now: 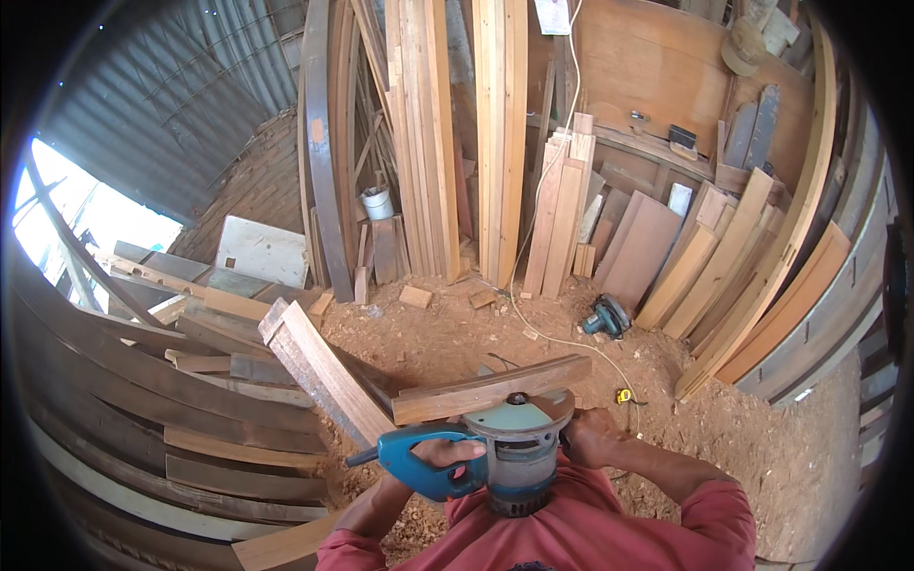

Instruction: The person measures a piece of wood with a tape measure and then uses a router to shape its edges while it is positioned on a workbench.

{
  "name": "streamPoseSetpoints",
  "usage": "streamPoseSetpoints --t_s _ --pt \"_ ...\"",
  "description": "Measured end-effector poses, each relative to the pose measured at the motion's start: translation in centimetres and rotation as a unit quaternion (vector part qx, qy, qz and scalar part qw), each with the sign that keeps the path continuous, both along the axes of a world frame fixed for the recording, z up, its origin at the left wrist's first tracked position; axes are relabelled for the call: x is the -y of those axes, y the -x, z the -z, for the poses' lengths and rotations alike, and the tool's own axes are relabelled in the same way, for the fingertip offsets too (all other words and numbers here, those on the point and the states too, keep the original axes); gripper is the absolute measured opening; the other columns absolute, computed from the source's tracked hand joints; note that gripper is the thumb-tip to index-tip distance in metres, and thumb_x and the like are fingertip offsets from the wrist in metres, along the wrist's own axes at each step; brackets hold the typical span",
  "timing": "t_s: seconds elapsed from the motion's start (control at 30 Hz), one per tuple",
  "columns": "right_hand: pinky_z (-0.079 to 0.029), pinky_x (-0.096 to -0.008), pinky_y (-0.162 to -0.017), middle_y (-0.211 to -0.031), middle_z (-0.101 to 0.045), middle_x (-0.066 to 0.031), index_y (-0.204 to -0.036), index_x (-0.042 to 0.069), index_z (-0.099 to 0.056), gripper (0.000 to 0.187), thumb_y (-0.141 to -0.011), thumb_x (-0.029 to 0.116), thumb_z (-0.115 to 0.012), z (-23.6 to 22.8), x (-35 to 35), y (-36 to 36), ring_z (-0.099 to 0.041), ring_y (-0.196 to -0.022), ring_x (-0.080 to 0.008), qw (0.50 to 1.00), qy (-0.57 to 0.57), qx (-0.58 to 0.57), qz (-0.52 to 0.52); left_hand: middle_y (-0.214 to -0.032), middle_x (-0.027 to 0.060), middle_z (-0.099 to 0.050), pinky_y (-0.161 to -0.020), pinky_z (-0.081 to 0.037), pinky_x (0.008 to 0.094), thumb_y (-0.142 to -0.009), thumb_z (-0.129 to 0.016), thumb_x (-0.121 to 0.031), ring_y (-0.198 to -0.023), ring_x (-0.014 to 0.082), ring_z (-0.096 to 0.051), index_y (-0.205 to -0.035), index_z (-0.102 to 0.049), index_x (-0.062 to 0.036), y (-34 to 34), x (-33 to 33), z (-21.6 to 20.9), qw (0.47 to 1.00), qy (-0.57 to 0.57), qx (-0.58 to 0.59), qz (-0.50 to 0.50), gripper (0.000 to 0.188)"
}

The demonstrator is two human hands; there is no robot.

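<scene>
A person's two bare hands, held apart from each other, sit on either side of a blue and grey power tool [522, 463], seen from above and close in front of a red shirt [609, 528]. The left hand [444, 453] is clamped around the tool's blue loop handle [405, 455], with fingers showing through its opening. The right hand [592, 438] is bent against the opposite side of the tool; its fingertips are hidden, so whether they close fully on a grip cannot be told. Between the hands, the tool's pale green round plate [495, 416] lies at the far end of its body, with a dark knob [517, 399] at its edge. Just beyond, a brown board [490, 388] runs crosswise in front of both hands, overlapped by the tool's edge; contact between them is unclear. Ahead and to the left of the left hand, a thick pale plank [328, 371] slants away, and farther left lie stacked boards [238, 419]. Beyond the right hand, a yellow tape measure [624, 395] and a second tool, teal with a dark round guard [606, 317], rest on ground covered in wood shavings [752, 433]. Well ahead of both hands, tall timbers [500, 133] stand upright beside a white bucket [377, 203].
</scene>
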State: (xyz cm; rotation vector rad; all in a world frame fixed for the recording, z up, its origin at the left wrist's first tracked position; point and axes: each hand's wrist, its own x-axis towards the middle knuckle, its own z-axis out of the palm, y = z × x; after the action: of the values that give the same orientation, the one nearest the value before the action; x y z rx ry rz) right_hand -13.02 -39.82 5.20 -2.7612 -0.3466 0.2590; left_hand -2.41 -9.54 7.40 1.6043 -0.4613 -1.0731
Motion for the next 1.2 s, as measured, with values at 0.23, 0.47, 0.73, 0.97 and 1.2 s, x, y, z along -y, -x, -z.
streamPoseSetpoints --t_s 0.23,0.47,0.73,0.97,1.2 --pt "-0.06 -0.0479 -0.076 -0.096 -0.074 -0.018 -0.09 0.007 -0.075 0.017 -0.081 0.017 -0.064 1.6 0.6 1.4 -0.073 -0.091 -0.0369 1.0 -0.007 0.008 0.017 -0.085 0.0102 -0.073 -0.076 -0.054 0.0369 -0.096 -0.067 -0.046 -0.083 0.0176 -0.068 -0.11 -0.074 -0.0005 -0.7 0.8 -0.8 0.992 -0.063 0.051 0.099 0.048" --pt "-0.06 -0.0477 -0.075 -0.091 -0.073 -0.0204 -0.087 0.007 -0.075 0.015 -0.08 0.014 -0.063 1.4 0.7 0.9 -0.072 -0.089 -0.0372 0.999 -0.03 0.009 0.033 -0.082 0.0104 -0.072 -0.073 -0.053 0.0378 -0.095 -0.067 -0.047 -0.08 0.0175 -0.067 -0.107 -0.074 -0.0004 -1.0 1.1 -1.2 0.99 -0.074 0.067 0.105 0.049" --pt "-0.059 -0.0484 -0.076 -0.099 -0.073 -0.021 -0.093 0.006 -0.073 0.016 -0.081 0.012 -0.063 1.5 1.2 -0.2 -0.073 -0.089 -0.038 0.998 0.017 0.002 -0.065 -0.078 0.0105 -0.07 -0.071 -0.052 0.0388 -0.095 -0.067 -0.048 -0.078 0.0173 -0.066 -0.105 -0.074 -0.0003 -2.0 0.9 -1.7 0.985 -0.085 0.081 0.129 0.05" --pt "-0.059 -0.0491 -0.078 -0.104 -0.074 -0.0203 -0.109 0.008 -0.069 0.027 -0.083 0.014 -0.063 0.7 1.1 0.3 -0.072 -0.095 -0.0393 0.999 -0.035 -0.006 -0.024 -0.083 0.011 -0.072 -0.075 -0.052 0.0383 -0.095 -0.066 -0.047 -0.082 0.0186 -0.067 -0.108 -0.073 0.0007 -2.0 1.1 -2.2 0.977 -0.062 0.079 0.188 0.05" --pt "-0.057 -0.0478 -0.087 -0.121 -0.068 -0.0207 -0.134 0.006 -0.052 0.057 -0.083 0.024 -0.07 -0.4 1.1 -0.1 -0.068 -0.106 -0.0401 0.996 -0.052 -0.047 -0.05 -0.089 0.0115 -0.073 -0.078 -0.053 0.0379 -0.095 -0.065 -0.046 -0.085 0.0198 -0.068 -0.112 -0.072 0.0017 -2.0 0.7 -2.8 0.988 0.015 0.074 0.136 0.051"
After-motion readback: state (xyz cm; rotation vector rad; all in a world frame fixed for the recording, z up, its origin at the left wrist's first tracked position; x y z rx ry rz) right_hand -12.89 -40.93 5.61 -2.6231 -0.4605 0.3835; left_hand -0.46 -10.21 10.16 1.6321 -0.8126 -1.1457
